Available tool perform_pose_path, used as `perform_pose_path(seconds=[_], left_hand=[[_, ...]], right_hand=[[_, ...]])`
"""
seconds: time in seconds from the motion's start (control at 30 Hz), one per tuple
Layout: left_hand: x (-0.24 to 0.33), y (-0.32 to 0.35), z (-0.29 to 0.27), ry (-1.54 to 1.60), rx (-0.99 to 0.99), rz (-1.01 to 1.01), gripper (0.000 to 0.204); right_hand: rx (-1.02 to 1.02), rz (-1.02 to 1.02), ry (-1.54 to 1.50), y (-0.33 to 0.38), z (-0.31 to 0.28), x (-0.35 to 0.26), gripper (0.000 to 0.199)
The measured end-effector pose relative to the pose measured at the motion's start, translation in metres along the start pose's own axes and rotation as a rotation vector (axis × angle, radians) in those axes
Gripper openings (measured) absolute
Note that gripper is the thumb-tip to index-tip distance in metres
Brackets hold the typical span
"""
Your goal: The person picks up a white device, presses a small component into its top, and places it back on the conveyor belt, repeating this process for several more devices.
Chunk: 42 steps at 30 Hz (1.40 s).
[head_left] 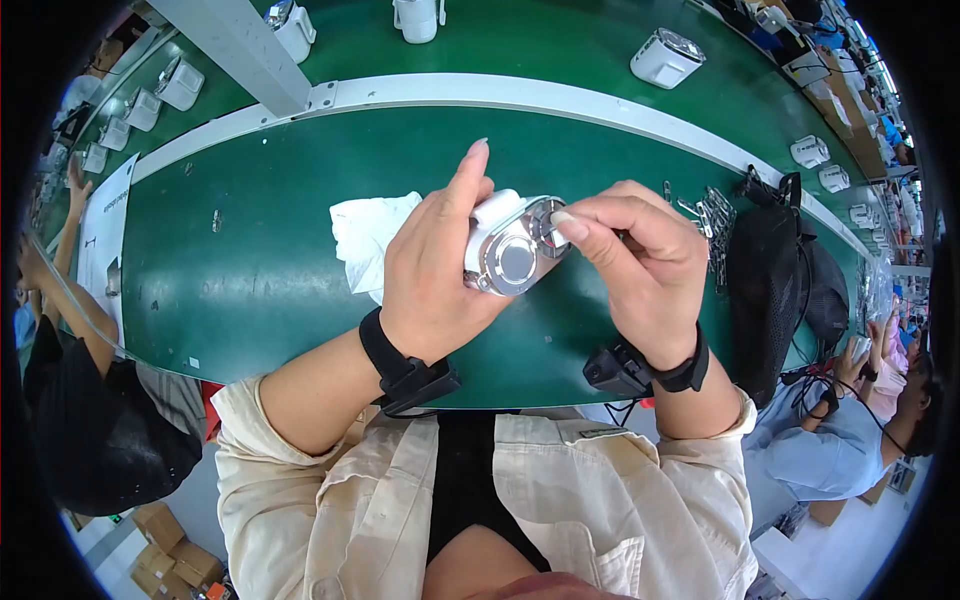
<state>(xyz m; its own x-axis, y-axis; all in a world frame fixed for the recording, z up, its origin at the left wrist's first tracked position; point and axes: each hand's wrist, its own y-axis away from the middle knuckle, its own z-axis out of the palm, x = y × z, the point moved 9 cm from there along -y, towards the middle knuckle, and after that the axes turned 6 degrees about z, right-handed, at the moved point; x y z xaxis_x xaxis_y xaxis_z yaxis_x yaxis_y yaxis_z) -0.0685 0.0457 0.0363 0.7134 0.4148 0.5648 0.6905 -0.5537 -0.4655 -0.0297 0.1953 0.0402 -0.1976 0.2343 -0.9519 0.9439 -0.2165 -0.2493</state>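
Observation:
My left hand is wrapped round a white device with a shiny chrome top, its index finger stretched out past the body. Two round parts sit on that top, a larger one facing me and a smaller one at the upper right. At the smaller one, my right hand has thumb and index finger pinched together. Whatever lies between those fingertips is too small to make out. Left of the device, partly behind my left hand, a crumpled white cloth lies on the green table.
A pile of small metal parts lies at the right beside a black mesh bag. Beyond the white rail stand several similar white devices. A white sheet lies at the left edge. Other people sit at both sides.

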Motion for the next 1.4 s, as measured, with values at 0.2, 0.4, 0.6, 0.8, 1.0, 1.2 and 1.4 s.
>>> perform_pose_path(seconds=[0.2, 0.4, 0.6, 0.8, 1.0, 1.2, 1.4], left_hand=[[0.001, 0.000, -0.006, -0.011, 0.031, 0.029, 0.093], [0.000, 0.001, -0.006, -0.036, 0.032, 0.005, 0.093], [0.004, -0.001, -0.011, -0.046, 0.041, 0.061, 0.091], [0.006, 0.003, -0.013, 0.041, 0.062, 0.146, 0.093], [0.002, 0.002, -0.009, 0.195, 0.003, 0.153, 0.099], [-0.012, 0.010, -0.002, 0.300, -0.022, -0.049, 0.100], [-0.002, 0.008, -0.003, 0.266, 0.012, 0.024, 0.099]], right_hand=[[0.138, -0.094, -0.024, 0.004, 0.002, -0.003, 0.013], [0.114, -0.148, -0.031, 0.008, 0.010, 0.001, 0.010], [-0.013, 0.104, -0.316, 0.000, 0.021, 0.023, 0.024], [-0.424, 0.311, -0.813, -0.006, 0.051, 0.021, 0.031], [-0.544, 0.196, -0.588, -0.005, 0.051, 0.011, 0.031], [-0.529, 0.570, -0.828, 0.001, 0.059, 0.024, 0.031], [-0.547, 0.464, -0.831, 0.000, 0.054, 0.020, 0.032]])
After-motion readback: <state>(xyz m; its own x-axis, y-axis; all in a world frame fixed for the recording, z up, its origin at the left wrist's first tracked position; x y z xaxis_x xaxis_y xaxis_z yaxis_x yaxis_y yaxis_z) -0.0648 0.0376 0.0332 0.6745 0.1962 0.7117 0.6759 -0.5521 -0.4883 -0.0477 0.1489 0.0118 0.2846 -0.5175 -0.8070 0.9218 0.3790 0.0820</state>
